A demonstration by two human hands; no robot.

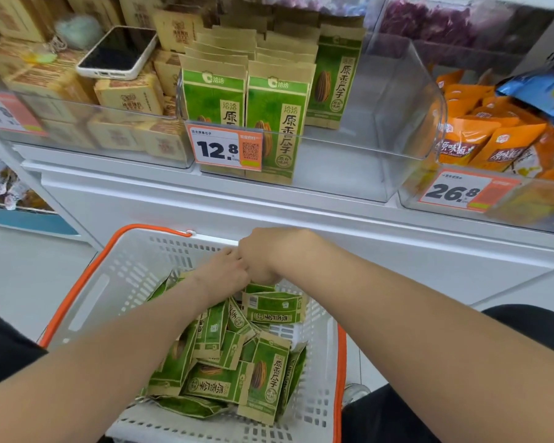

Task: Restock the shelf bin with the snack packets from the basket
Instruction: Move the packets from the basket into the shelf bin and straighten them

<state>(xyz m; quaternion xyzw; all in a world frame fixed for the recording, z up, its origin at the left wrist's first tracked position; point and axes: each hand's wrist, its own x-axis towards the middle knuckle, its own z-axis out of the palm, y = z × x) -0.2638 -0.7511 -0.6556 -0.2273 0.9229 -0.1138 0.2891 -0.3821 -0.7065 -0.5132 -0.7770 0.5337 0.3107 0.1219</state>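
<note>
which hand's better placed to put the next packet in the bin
Right, likely: the right hand sits over a packet at the far end of the basket, and the free space in the bin is on its right side, nearer that arm than the left hand.

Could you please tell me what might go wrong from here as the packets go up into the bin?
1. The upright packets fill only the left of the clear bin; nudged by new ones, they could topple into the bare right side.
2. The phone lies tilted on boxes beside that bin; a passing arm might knock it down.
3. The loose packets lie jumbled in the basket, so a hurried grab may drop some.
</note>
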